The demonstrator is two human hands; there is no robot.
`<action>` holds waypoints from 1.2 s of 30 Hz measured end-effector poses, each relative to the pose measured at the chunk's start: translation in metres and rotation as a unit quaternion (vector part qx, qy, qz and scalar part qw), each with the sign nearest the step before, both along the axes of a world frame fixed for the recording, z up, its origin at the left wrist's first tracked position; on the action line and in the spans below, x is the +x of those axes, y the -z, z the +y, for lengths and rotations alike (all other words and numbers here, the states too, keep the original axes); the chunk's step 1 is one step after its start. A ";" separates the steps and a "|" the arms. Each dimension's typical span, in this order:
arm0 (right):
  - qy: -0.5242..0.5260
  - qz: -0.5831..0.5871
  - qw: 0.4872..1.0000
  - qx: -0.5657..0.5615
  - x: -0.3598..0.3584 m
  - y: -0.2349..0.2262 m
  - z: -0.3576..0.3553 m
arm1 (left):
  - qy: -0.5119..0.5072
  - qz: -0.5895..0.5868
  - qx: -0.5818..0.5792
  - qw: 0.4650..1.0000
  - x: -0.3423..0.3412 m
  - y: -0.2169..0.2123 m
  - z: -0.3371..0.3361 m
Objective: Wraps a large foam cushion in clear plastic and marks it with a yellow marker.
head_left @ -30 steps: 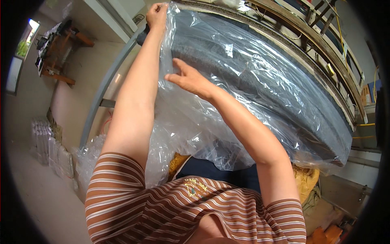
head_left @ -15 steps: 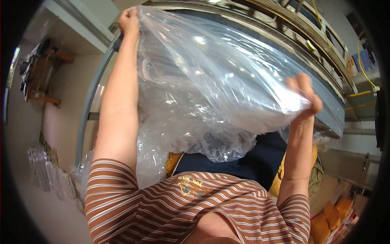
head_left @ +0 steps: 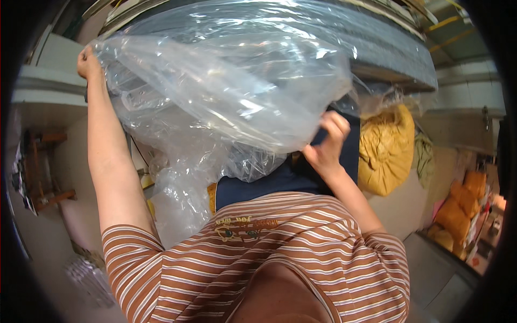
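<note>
A large sheet of clear plastic film (head_left: pixel 215 91) spreads in front of me, wrinkled and shiny. At the far left my left hand (head_left: pixel 89 62) is closed on its corner, arm stretched out. My right hand (head_left: pixel 329 142) is by the film's near right edge, fingers bent and apart from the thumb. The thumb tip appears to touch the edge, and no film shows gripped there. Bunched film hangs down towards my lap and left side. Behind it, more film lies over a long grey work surface (head_left: pixel 393 54).
A tied yellow sack (head_left: pixel 385 151) stands to my right, close to my dark blue trousers (head_left: pixel 269 180). A wooden stool (head_left: pixel 46 172) is at the left. Orange-brown bundles (head_left: pixel 458 210) lie at the far right. A stack of pale bundled material (head_left: pixel 89 280) sits low on the left.
My left hand has moved left and slightly nearer with the film corner. My right hand has come inward and nearer, from the sheet's far right part to its near edge. The view has turned.
</note>
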State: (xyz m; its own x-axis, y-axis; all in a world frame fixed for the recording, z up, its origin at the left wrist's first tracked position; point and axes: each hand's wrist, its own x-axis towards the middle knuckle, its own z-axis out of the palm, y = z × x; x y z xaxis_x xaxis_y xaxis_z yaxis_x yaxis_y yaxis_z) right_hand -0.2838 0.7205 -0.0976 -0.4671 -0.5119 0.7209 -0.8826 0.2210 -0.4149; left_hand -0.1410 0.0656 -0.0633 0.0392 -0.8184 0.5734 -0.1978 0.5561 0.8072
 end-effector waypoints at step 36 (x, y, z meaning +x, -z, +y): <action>0.286 0.256 0.855 0.348 -0.210 -0.134 0.163 | -0.018 -0.301 -0.052 0.952 0.023 0.003 0.040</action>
State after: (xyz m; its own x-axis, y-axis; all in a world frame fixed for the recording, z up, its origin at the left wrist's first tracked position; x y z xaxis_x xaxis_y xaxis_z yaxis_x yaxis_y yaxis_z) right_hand -0.4936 0.8836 0.0368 -0.4989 -0.6939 0.5193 -0.5744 0.7134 0.4014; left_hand -0.1180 0.1053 -0.0663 -0.2939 -0.7608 0.5787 -0.6278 0.6102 0.4833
